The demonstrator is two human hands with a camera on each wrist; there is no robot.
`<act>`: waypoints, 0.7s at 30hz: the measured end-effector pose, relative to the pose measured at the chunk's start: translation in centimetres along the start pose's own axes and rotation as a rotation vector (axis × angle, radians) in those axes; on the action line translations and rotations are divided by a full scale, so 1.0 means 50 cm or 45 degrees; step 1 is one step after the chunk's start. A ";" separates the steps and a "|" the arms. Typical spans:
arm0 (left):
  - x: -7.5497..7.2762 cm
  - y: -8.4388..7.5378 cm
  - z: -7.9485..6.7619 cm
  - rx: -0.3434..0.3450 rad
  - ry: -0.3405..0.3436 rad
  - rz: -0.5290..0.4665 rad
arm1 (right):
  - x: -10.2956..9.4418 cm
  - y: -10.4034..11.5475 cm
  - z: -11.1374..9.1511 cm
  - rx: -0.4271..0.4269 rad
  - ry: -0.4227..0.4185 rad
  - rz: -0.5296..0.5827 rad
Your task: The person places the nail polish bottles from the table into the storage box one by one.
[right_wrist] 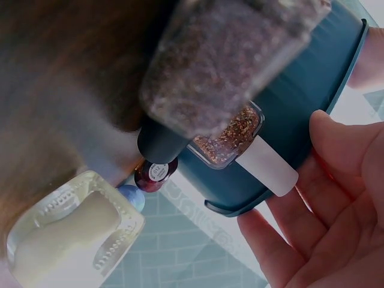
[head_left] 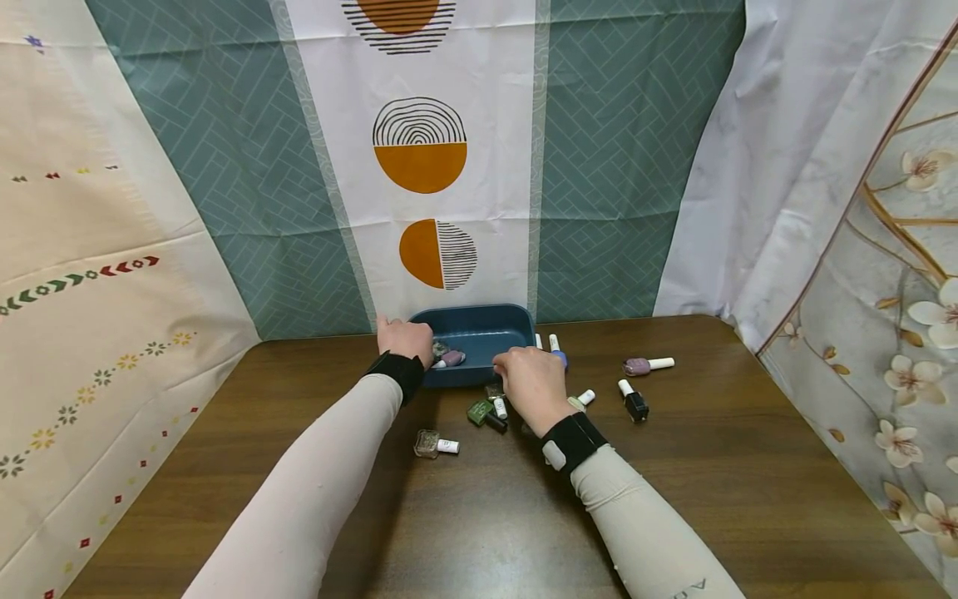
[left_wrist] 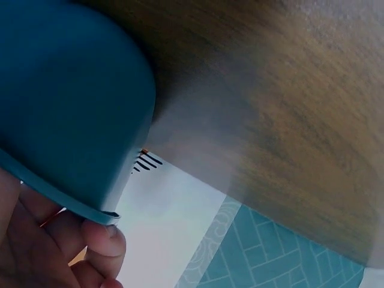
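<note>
A dark teal plastic bin (head_left: 486,320) stands at the back of the table, against the hanging cloth. My left hand (head_left: 407,339) grips its left end, fingertips curled at the rim (left_wrist: 66,202). At the front right corner, my right hand (head_left: 533,383) holds the rim between thumb and fingers. Inside the bin, at its left end, lie a few nail polish bottles, a mauve one (head_left: 452,358) among them. Just outside the front wall, close to the right hand, is a copper glitter nail polish (right_wrist: 243,127) with a white cap (right_wrist: 268,167).
Before the bin lie a green nail polish (head_left: 480,412) and a clear glitter one (head_left: 427,445). Right of the right hand are a blue bottle (head_left: 560,358), a pale yellow one (right_wrist: 66,234), a mauve one (head_left: 638,366) and a black one (head_left: 636,406). Patterned cloths hang around the wooden table (head_left: 284,391).
</note>
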State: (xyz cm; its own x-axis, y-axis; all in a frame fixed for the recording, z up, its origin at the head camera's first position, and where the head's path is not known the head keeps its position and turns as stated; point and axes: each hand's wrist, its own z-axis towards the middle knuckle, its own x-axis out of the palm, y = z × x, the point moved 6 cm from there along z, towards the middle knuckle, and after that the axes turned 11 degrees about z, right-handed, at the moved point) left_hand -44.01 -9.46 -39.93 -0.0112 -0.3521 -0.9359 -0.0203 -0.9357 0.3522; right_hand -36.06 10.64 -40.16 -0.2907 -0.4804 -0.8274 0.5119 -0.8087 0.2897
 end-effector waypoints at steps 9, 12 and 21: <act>-0.021 0.010 -0.026 0.029 -0.163 -0.034 | -0.002 0.000 -0.001 -0.007 -0.003 -0.005; -0.033 0.012 -0.044 0.046 -0.227 -0.035 | -0.001 -0.001 -0.002 -0.011 0.000 0.000; -0.046 0.028 -0.086 0.067 -0.363 -0.142 | -0.003 0.000 -0.002 -0.025 -0.006 -0.007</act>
State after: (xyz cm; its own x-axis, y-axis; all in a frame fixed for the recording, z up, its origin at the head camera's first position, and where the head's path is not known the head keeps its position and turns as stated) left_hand -39.72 -10.06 -37.31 -0.2862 -0.2195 -0.9327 -0.0887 -0.9631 0.2539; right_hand -35.96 10.74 -40.08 -0.2976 -0.4777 -0.8266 0.5257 -0.8047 0.2757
